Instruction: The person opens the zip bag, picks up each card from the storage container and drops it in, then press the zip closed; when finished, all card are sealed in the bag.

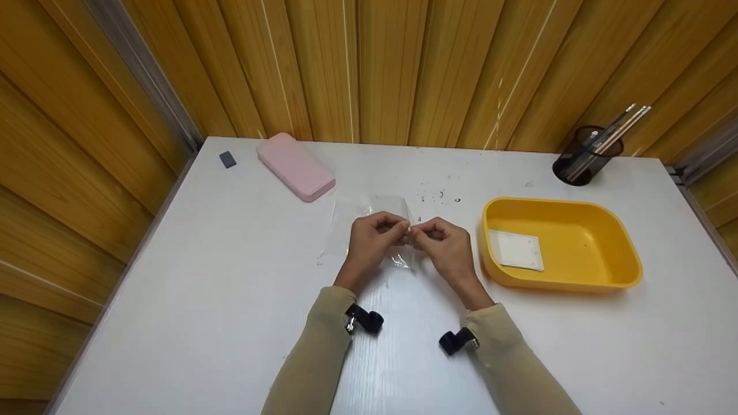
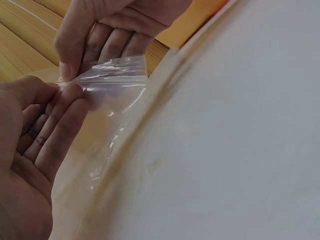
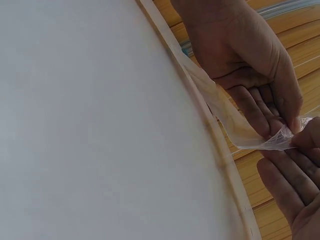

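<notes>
Both hands meet over the middle of a white table (image 1: pixel 230 300), and between them is a clear plastic bag (image 1: pixel 369 214): the left hand (image 1: pixel 372 242) and right hand (image 1: pixel 444 245) each pinch one edge of it with thumb and fingertips, knuckles almost touching, while the rest of the bag trails away from the grip, beyond the left hand, onto the tabletop. The wrist views show the same clamp from below — the film bunched and creased where the fingers (image 2: pixel 75 95) close on it. Just right of the grip sits a yellow tray (image 1: pixel 605 276) with a white packet (image 1: pixel 517 249) lying flat inside; any print on it is too small to read. Beyond the tray, at the far right corner, stands a black mesh cup (image 1: pixel 582 167) holding pens. Far left of the grip lie a pink case (image 1: pixel 295 166) and, near the corner, a small grey eraser (image 1: pixel 228 159). A few dark specks mark the surface just past the hands. Wood-panelled walls (image 1: pixel 392 63) close in the table on three sides — no readable writing shows anywhere.
</notes>
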### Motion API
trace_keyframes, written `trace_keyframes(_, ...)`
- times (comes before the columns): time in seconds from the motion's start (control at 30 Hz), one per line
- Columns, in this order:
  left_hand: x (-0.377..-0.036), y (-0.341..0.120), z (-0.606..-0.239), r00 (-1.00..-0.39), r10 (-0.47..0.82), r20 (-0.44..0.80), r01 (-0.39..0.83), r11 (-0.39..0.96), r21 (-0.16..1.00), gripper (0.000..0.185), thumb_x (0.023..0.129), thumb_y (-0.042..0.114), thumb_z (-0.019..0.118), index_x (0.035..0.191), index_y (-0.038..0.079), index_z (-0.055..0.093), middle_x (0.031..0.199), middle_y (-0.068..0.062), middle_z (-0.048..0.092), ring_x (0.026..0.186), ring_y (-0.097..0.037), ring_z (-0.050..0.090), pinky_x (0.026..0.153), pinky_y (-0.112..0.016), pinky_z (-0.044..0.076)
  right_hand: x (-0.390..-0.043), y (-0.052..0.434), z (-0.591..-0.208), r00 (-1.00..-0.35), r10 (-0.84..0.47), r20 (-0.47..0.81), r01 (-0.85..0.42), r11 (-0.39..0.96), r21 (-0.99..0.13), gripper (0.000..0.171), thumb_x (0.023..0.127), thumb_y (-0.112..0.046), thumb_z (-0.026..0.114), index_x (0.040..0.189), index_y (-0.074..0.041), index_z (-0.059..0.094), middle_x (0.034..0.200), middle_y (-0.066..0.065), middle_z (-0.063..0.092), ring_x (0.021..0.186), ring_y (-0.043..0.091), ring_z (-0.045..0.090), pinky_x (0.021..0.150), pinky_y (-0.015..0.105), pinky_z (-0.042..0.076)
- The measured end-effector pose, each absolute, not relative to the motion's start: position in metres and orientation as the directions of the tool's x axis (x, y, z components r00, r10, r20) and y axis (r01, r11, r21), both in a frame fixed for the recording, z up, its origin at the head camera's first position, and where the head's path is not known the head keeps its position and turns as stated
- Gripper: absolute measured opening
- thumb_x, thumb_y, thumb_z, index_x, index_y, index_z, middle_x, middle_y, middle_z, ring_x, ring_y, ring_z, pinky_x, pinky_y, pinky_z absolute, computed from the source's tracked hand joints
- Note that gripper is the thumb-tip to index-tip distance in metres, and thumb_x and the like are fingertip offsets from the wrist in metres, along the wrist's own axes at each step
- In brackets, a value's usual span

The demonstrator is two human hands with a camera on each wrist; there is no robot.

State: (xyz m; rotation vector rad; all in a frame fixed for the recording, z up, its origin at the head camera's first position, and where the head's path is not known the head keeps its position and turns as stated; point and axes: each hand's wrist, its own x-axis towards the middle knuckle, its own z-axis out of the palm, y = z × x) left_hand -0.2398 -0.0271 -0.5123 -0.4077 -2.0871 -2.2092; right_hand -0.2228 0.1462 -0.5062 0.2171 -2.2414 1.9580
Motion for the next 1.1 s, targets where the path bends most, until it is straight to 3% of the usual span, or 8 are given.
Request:
trace_keyframes(0.43, -0.242, -0.028, -0.512, -0.966, 0.134, 0.221, 0.211, -0.091, 0.973, 0.007, 0.098, -0.003, 0.072, 0.099, -0.009, 0.075, 0.082, -0.011, 0.076, 0.072, -0.019, 0.075, 0.070, -0.036, 0.064, -0.223, 0.144, -0.510, -0.992, 0.017, 0.124, -0.124, -0.019, -0.992, 0.008, 0.096, 0.003, 0.071, 0.098, 0.011, 0.073, 0.089, 0.018, 0.078, 0.075, 0.017, 0.075, 0.071, 0.032, 0.064)
trace_keyframes(0.77, -0.243, -0.027, -0.513, -0.962, 0.145, 0.230, 0.211, -0.135, 0.968, 0.007, 0.098, -0.002, 0.073, 0.098, -0.008, 0.074, 0.083, -0.014, 0.076, 0.072, -0.018, 0.075, 0.071, -0.038, 0.065, -0.222, 0.141, -0.509, -0.987, 0.054, 0.150, -0.149, 0.027, -0.989, 0.006, 0.096, 0.001, 0.072, 0.095, 0.007, 0.074, 0.088, 0.017, 0.078, 0.075, 0.018, 0.076, 0.068, 0.031, 0.063)
trace_keyframes(0.93, -0.243, -0.029, -0.512, -0.968, 0.151, 0.198, 0.173, -0.168, 0.971, 0.008, 0.098, -0.002, 0.073, 0.100, -0.009, 0.074, 0.086, -0.016, 0.077, 0.074, -0.021, 0.077, 0.073, -0.040, 0.065, -0.224, 0.148, -0.505, -0.984, -0.027, 0.178, -0.179, 0.037, -0.983, 0.007, 0.097, 0.001, 0.074, 0.100, 0.008, 0.075, 0.093, 0.019, 0.078, 0.080, 0.018, 0.077, 0.072, 0.033, 0.064)
trace_keyframes(1.1, -0.242, -0.028, -0.508, -0.975, 0.122, 0.188, 0.178, -0.091, 0.980, 0.009, 0.097, 0.004, 0.077, 0.099, -0.004, 0.078, 0.087, -0.011, 0.078, 0.077, -0.022, 0.077, 0.074, -0.037, 0.065, -0.224, 0.155, -0.500, -0.970, -0.087, 0.227, -0.236, 0.112, -0.965, 0.012, 0.099, -0.001, 0.074, 0.108, 0.005, 0.078, 0.102, 0.018, 0.079, 0.088, 0.022, 0.078, 0.074, 0.032, 0.063)
